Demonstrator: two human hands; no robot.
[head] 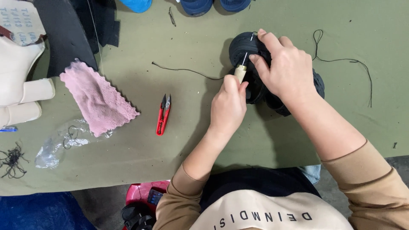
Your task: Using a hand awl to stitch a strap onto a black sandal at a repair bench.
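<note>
A black shoe (247,47) lies on the olive-green table (191,38). My left hand (228,105) grips a sewing awl with a pale wooden handle (240,73); its thin metal needle points up into the shoe's sole edge. My right hand (286,68) presses down on the shoe, fingers curled over its top and thumb beside the needle. A black thread (187,71) trails from the shoe to the left, and another loop of thread (341,59) lies to the right.
Red thread snips (162,115) lie left of my left hand. A pink cloth (97,99), a clear plastic bag (64,142), a tangle of black thread (12,161), beige shoe parts (19,72) and black material (64,34) sit at the left. Blue shoes (196,6) are at the far edge.
</note>
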